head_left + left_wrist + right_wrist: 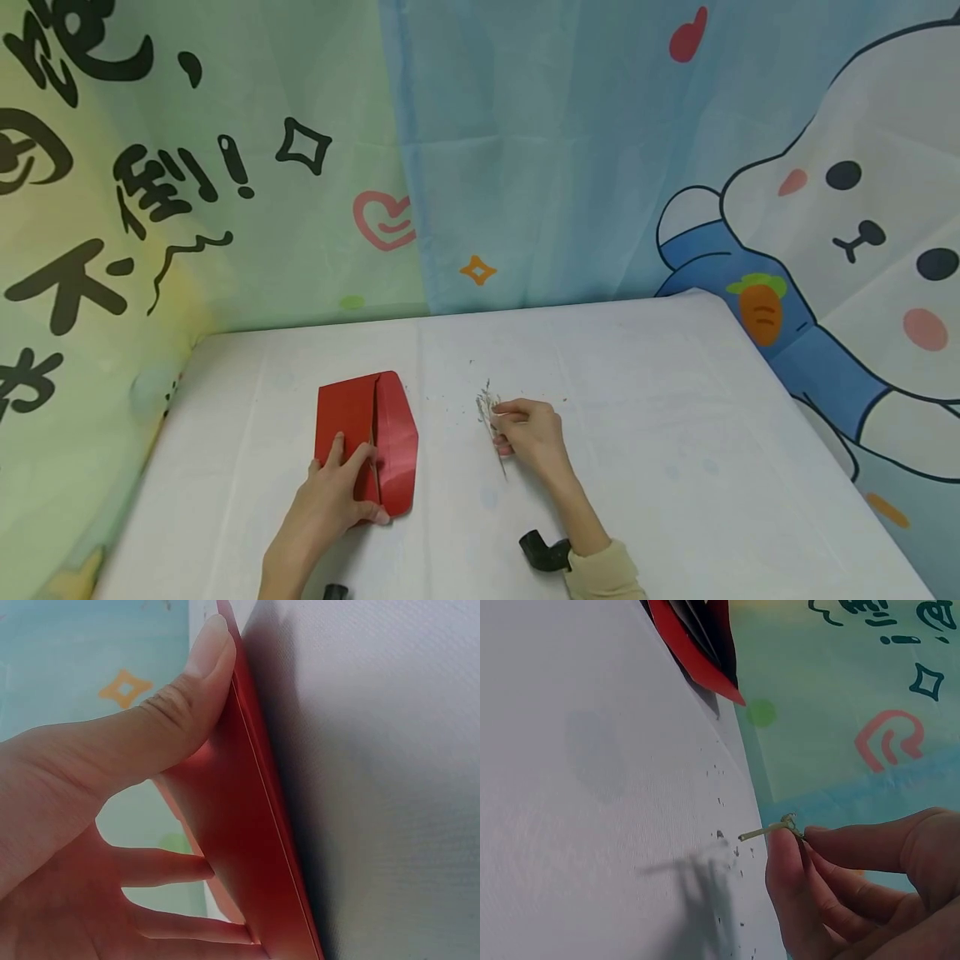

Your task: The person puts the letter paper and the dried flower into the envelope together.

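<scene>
A dried sprig was pinched by the right hand; to that hand's left, the red envelope was gripped by the left hand. Brittle bits could be shed if squeezed.

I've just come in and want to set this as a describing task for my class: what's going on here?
A person is working with both hands at a white-covered table. The left hand touches a red envelope, whose flap is unfolded toward the right hand. That hand pinches a small dried plant sprig above the table, apart from the envelope. Tiny dark bits are scattered on the cover nearby.
</scene>
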Motion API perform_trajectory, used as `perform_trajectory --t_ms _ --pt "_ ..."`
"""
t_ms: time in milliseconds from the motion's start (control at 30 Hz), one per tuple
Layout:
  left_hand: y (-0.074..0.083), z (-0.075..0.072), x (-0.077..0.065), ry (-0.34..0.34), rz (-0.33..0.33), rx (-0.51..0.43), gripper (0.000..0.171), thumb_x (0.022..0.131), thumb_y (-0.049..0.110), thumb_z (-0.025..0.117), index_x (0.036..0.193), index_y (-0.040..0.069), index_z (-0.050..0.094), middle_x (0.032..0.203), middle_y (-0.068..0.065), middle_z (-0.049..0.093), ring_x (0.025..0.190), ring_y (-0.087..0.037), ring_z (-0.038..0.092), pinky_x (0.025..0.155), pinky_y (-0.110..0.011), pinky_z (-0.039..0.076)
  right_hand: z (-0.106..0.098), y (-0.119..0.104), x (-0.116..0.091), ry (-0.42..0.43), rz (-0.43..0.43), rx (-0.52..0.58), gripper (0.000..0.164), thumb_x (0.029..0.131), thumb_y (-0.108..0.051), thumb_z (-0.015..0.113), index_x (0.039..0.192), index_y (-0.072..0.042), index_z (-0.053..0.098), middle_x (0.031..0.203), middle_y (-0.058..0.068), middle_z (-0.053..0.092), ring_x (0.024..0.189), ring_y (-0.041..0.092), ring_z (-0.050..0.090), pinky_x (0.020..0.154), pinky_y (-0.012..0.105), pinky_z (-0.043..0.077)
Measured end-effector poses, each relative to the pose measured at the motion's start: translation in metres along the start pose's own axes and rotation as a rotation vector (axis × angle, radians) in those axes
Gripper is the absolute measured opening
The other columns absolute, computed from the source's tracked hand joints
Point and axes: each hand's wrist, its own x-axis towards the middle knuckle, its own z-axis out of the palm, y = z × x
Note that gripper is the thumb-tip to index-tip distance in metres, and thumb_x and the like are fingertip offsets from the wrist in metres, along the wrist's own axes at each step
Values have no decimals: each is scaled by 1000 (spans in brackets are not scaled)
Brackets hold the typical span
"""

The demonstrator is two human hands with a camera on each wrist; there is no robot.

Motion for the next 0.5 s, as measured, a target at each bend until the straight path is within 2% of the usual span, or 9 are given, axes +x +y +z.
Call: perform_trajectory --t_ms 267,500 --pt "2 -1 2 -8 -7 -9 74 66 40 96 127 21 59 155 -35 37 122 -72 43 82 -67 55 11 0 -1 -29 -38 -1 16 92 -2 72 107 4 75 81 14 76 57 21 73 55 33 61" --pt "1 0 2 -13 -17 3 73 64 39 97 124 21 59 154 -36 38 119 -69 46 80 -65 55 24 1 -4 -55 -57 35 16 92 -2 73 106 4 74 82 15 77 57 19 73 55 32 61"
